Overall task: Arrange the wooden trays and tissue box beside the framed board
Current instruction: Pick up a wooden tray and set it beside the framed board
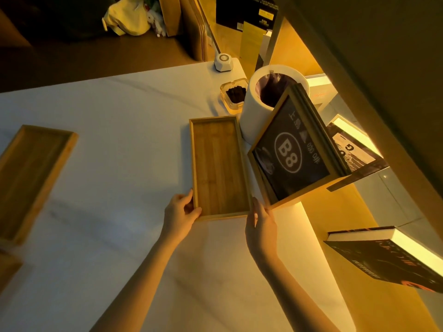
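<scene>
On the white table (119, 140), the placing of the first tray is in hand. Its long right side runs just beside the framed board (291, 152), which stands tilted at the table's right edge with a white bin (254, 109) behind it and an ashtray (233, 94) to the bin's left. The tray (217, 166) lies flat, empty, with its far end toward the bin.

A second tray (31, 178) lies well apart at the far left of the table; it is judged to be the next item to fetch. No tissue box can be identified with certainty.

The left hand (181, 213) grips the tray's near-left corner, thumb on the rim and fingers under or along the edge. The right hand (260, 222) closes on the near-right corner, between tray and board.

Next move, by judgement: square the tray against the board, release both hands, then reach left.
</scene>
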{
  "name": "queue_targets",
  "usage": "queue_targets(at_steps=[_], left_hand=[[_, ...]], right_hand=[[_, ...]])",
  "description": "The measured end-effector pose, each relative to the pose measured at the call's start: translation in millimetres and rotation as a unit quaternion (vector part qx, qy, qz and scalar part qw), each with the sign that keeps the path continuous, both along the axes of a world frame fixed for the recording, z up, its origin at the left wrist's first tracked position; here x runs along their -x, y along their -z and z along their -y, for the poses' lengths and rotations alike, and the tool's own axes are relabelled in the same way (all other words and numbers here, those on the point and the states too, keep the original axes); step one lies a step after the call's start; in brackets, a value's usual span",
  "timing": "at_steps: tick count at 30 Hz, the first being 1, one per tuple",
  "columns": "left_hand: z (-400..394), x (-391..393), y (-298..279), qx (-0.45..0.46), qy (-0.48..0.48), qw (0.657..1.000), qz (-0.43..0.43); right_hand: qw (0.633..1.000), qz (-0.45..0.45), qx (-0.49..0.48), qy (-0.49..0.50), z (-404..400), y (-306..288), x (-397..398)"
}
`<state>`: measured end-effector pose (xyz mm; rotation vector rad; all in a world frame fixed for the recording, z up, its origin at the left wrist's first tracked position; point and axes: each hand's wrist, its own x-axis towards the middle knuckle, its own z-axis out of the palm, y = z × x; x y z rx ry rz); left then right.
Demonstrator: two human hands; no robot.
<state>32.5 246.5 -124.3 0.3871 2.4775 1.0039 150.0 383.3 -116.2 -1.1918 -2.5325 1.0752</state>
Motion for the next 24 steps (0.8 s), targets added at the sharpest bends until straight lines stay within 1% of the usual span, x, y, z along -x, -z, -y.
queue_targets(at_steps=[2,4,5,7,8,9,10,12,15,19,24], left_hand=[[1.3,-4.1,-2.0,-0.015,0.008,1.000,-0.018],[4.7,-11.6,-3.5,-0.032,0.019,0.998,-0.052],[7.7,-16.2,-3.0,-0.023,0.036,0.996,-0.082],[15.4,-24.6,1.6,0.027,0.098,0.983,-0.152],[19.0,-27.8,5.0,0.048,0.127,0.976,-0.171],[21.3,-30.3,7.7,0.063,0.144,0.973,-0.170],[22.0,-32.0,9.3,0.071,0.148,0.973,-0.161],[21.0,-33.0,11.8,0.074,0.144,0.975,-0.155],[16.6,-32.5,12.2,0.068,0.138,0.976,-0.155],[10.8,-33.8,13.1,0.081,0.142,0.971,-0.176],[2.8,-38.4,11.8,0.079,0.133,0.971,-0.179]], right_hand=[[1.000,-0.002,-0.004,-0.006,2.0,-1.3,-3.7],[0.999,-0.008,-0.039,-0.020,4.5,-2.2,-9.1],[0.996,-0.004,-0.074,-0.044,6.2,-1.8,-12.7],[0.983,0.029,-0.136,-0.117,11.4,0.0,-20.7],[0.974,0.051,-0.156,-0.157,14.5,1.5,-24.2],[0.964,0.075,-0.168,-0.193,17.5,4.0,-28.1],[0.955,0.103,-0.170,-0.218,20.0,6.4,-32.1],[0.949,0.143,-0.133,-0.249,21.5,9.4,-37.4],[0.954,0.129,-0.079,-0.259,18.2,11.8,-39.3],[0.952,0.143,-0.088,-0.254,11.6,9.4,-37.1],[0.947,0.160,-0.100,-0.260,4.1,9.9,-40.0]])
